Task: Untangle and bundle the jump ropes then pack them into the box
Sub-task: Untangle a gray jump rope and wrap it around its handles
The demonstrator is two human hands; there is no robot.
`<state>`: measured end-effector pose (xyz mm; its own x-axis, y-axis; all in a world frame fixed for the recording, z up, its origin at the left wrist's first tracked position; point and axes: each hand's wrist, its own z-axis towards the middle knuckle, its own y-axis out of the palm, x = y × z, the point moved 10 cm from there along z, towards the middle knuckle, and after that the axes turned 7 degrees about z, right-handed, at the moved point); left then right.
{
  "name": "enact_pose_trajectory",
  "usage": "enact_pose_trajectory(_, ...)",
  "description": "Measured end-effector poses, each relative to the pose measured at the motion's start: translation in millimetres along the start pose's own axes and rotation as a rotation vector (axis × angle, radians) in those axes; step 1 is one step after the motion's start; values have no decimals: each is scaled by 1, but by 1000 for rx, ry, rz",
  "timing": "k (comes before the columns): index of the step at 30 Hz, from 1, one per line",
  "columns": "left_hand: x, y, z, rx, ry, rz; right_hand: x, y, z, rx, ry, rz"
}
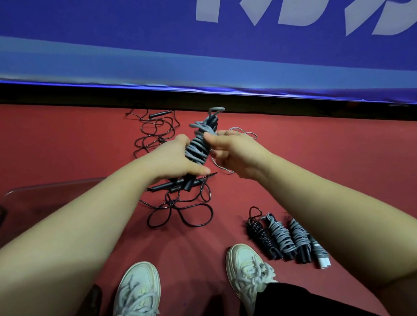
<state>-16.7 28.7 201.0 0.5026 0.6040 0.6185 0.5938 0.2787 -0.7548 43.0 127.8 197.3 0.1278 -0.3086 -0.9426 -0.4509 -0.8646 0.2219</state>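
**Step in hand: bundling — the grey jump rope wound round its black handles (199, 147) is nearly finished.**
The left hand (173, 159) grips the coil above the red floor (70, 137), fingers curled round it. The right hand (235, 154) pinches the cord's free tail at the coil's upper part. Finished wound bundles (281, 235) lie on the floor beside the right shoe, and thin loose black jump ropes (182, 212) lie tangled below the hands. The clear plastic box (49, 187) sits at left. The next move probably calls for tucking the tail in — taut, so the wraps hold.

floor (333, 169) red | banner (136, 36) blue, white letters | held rope bundle (198, 146) grey | shoes (137, 293) white
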Motion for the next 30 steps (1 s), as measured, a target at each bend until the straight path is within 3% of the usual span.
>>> enact_pose_trajectory(3,5,1,-1,-32,51,-320,-6,-4,4,5,-34,98)
enact_pose_trajectory(5,7,-4,-3,-30,62,-385,-15,-11,2,40,-59,152)
enact_pose_trajectory(11,11,-10,-2,87,46,-325,-21,-24,4,155,-90,161)
enact_pose_trajectory(15,17,-2,3,158,5,-140,-20,-33,-6,249,-2,-107)
enact_pose_trajectory(18,31,3,0,199,0,-77,-30,-42,-18,275,-41,-218)
enact_pose_trajectory(24,69,22,-5,173,71,-6,-26,-80,-40,388,-5,-134)
enact_pose_trajectory(30,49,64,11,96,-28,-128,1,-92,-18,312,60,-276)
